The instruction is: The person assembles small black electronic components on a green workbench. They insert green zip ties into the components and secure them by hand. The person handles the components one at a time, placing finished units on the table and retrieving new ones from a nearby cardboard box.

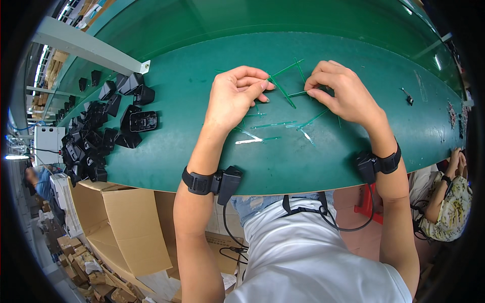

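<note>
Over the middle of the green bench, my left hand (238, 95) pinches a thin green translucent plastic sprue (283, 92) between thumb and fingers. It has several straight arms that cross at angles. My right hand (342, 92) is closed on the same sprue from the other side, thumb against fingertips, with its curled fingers partly hiding the end. Just below the hands lie loose green plastic strips (274, 124), one with a whitish end (249, 141). Another branched green piece (309, 124) rests near my right wrist. A black strap with a small box sits on each of my wrists.
Black plastic housings (93, 131) are heaped on the left of the green bench (192, 161). A metal post (91, 48) stands behind them. Below the left edge is an open cardboard box (131, 227). A small black part (408, 99) lies at right, near another person's hands (456, 160).
</note>
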